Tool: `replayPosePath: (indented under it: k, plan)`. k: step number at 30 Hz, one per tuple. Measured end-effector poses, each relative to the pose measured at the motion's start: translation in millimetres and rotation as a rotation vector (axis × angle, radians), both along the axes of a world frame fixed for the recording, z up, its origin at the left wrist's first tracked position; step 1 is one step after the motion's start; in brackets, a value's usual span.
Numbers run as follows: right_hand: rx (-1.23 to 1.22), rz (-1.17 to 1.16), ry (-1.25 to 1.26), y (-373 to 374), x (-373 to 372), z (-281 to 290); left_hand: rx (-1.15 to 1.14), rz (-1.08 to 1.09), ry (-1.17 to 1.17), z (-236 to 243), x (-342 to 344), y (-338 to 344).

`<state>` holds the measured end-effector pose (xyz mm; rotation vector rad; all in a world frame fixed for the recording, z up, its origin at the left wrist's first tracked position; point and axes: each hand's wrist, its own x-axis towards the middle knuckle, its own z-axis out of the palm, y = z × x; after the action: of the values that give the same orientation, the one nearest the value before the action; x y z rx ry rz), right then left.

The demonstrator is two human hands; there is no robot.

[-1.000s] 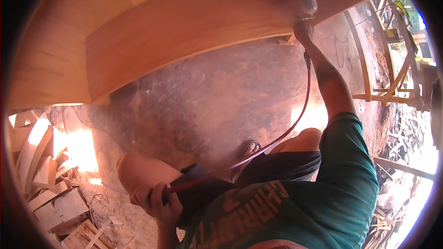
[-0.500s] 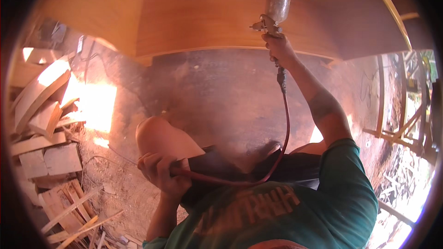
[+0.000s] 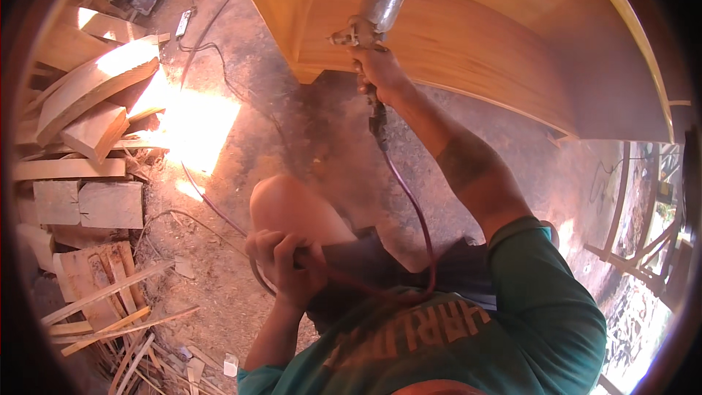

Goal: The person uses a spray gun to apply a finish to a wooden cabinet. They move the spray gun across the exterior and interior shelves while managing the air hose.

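Observation:
My right hand (image 3: 382, 73) is closed on the grip of a spray gun (image 3: 357, 33) with a metal cup (image 3: 384, 7) on top, held up before an orange-brown wooden piece (image 3: 468, 40) with a curved panel. A red hose (image 3: 420, 216) runs from the gun's grip down across my lap. My left hand (image 3: 285, 263) is closed on that hose beside my bare left knee (image 3: 289, 208). A haze hangs between the gun and my legs.
Offcuts and curved wood blocks (image 3: 95, 102) pile along the left, with thin strips (image 3: 110, 307) below. Cords and a white power strip (image 3: 183, 23) lie on the dusty floor (image 3: 278, 146) near a bright sunlit patch. Wooden frames (image 3: 636, 212) stand at the right.
My right hand and the spray gun have swept leftward along the panel. The view has turned left, bringing the panel's left end and more floor into sight. My left hand still grips the hose.

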<state>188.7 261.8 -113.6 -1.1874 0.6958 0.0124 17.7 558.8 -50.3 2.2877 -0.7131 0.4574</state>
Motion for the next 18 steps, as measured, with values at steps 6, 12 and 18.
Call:
replayPosePath:
  k: [6, 12, 18]
  plan:
    - [-0.148, -0.017, 0.102, -35, -28, -14, 0.038, 0.034, -0.050, 4, -9, -2]
    - [-0.492, -0.028, 0.107, -174, -114, -41, 0.134, -0.083, -0.050, 10, -25, -29]
    - [-0.558, -0.230, 0.345, -289, -224, -16, 0.204, -0.286, -0.033, 12, -26, -66]
